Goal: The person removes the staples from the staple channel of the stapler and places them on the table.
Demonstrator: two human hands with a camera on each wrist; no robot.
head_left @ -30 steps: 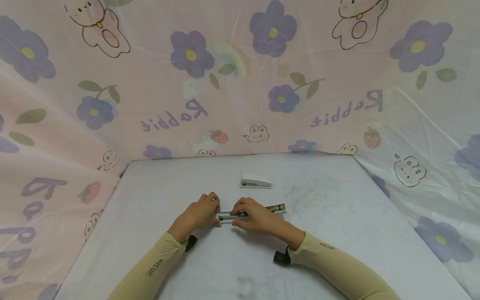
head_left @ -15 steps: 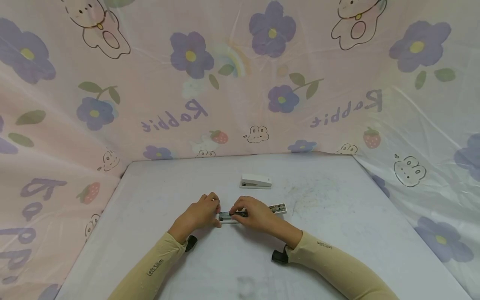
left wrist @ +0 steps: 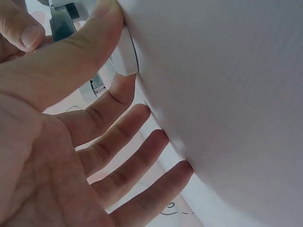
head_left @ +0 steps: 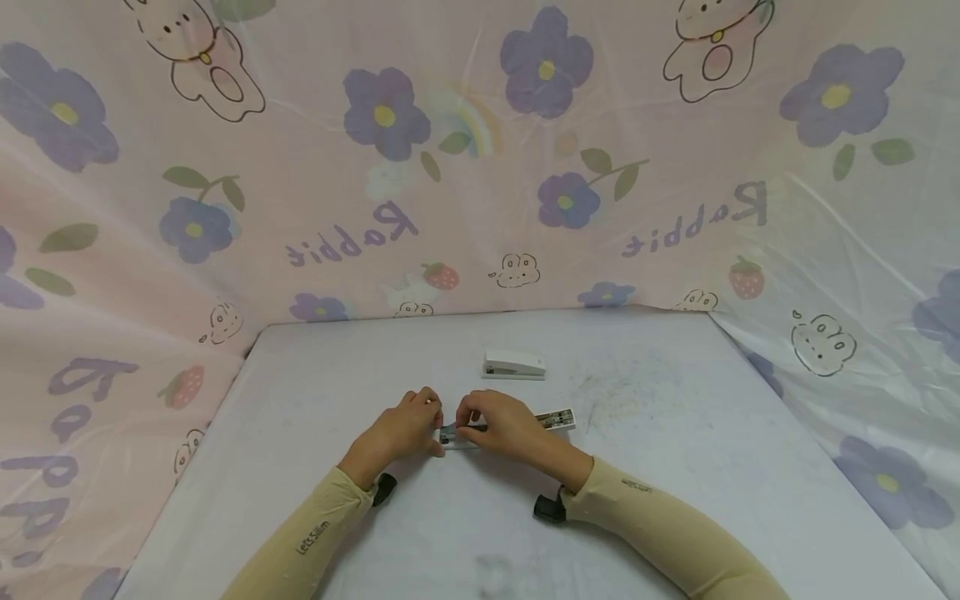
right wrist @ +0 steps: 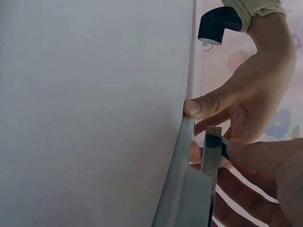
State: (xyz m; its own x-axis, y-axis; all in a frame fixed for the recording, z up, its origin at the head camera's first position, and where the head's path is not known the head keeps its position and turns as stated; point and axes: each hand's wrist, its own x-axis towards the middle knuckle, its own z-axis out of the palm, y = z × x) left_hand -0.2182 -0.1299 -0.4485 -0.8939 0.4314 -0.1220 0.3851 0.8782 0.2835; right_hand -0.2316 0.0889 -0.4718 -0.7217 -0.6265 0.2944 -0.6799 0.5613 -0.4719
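Note:
A white stapler [head_left: 557, 419] lies opened out on the table, its lid swung back to the right. At its left end my left hand [head_left: 401, 427] grips the base [left wrist: 127, 54] between thumb and index finger; the other fingers are spread, their tips at the table. My right hand [head_left: 510, 425] is over the middle of the stapler. Its thumb and fingertips pinch a small dark part at the metal staple magazine [right wrist: 212, 153]; the fingers hide what exactly it is. In the left wrist view, the right thumb [left wrist: 28, 35] is beside a dark strip [left wrist: 61, 24].
Behind the hands stands a second white stapler [head_left: 514, 365], closed. The white tabletop [head_left: 480, 517] has grey smudges to the right. A patterned curtain [head_left: 480, 167] surrounds the back and sides. Each wrist carries a black camera [head_left: 550, 508].
My right thumb and fingers have come together from a wider hold across the stapler into a pinch at the magazine, and the hand has shifted slightly left. My left hand keeps its grip.

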